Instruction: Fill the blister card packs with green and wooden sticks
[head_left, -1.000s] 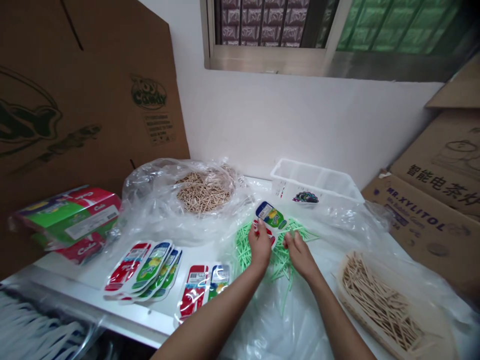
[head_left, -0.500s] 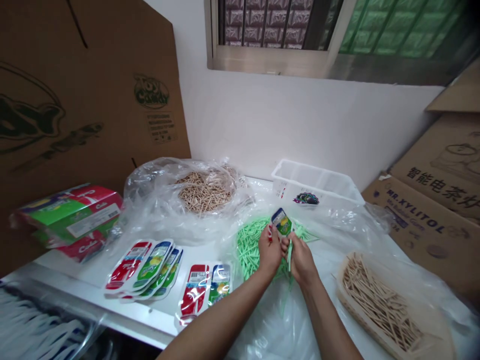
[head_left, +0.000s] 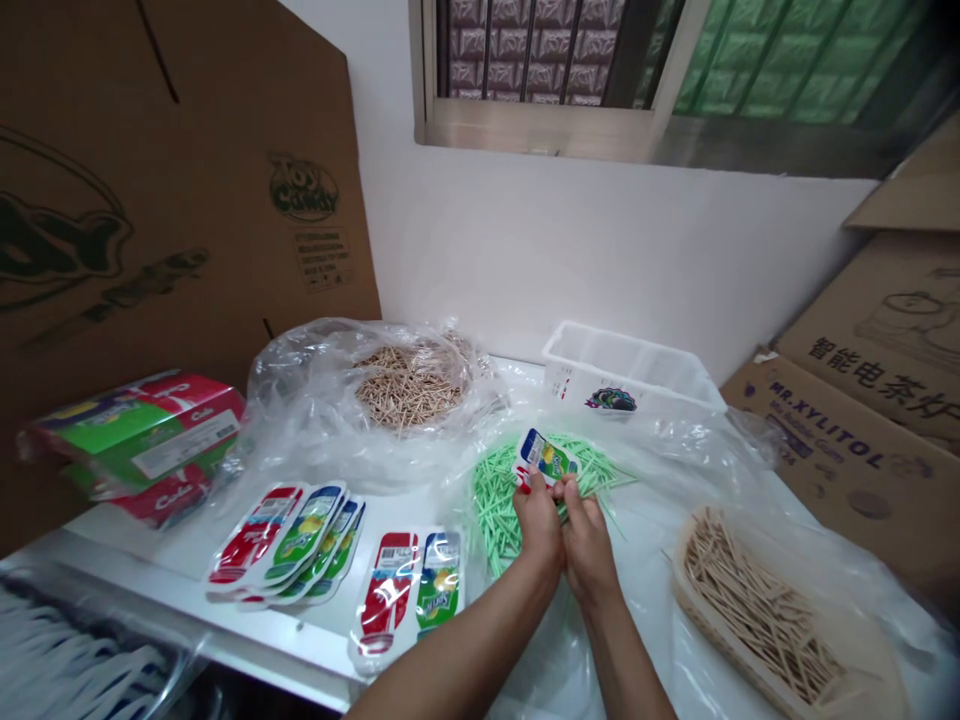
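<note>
Above green sticks (head_left: pixel 499 500), red-and-green packet (head_left: pixel 553 459) slanting down rightward, pinched by left hand (head_left: pixel 538 515), right hand (head_left: pixel 587 535) closed alongside.

You can pass low over the plastic sheet (head_left: pixel 652 590), between the green sticks (head_left: pixel 499 500) and the tan tray (head_left: pixel 681 585); on the left, only a narrow strip of tabletop (head_left: pixel 337 625) parts the fanned cards (head_left: pixel 300 535) from the flat card (head_left: pixel 390 600); farther back, the crumpled bag (head_left: pixel 300 385) and white tub (head_left: pixel 652 390) block you; cartons (head_left: pixel 847 430) stand at both sides.
</note>
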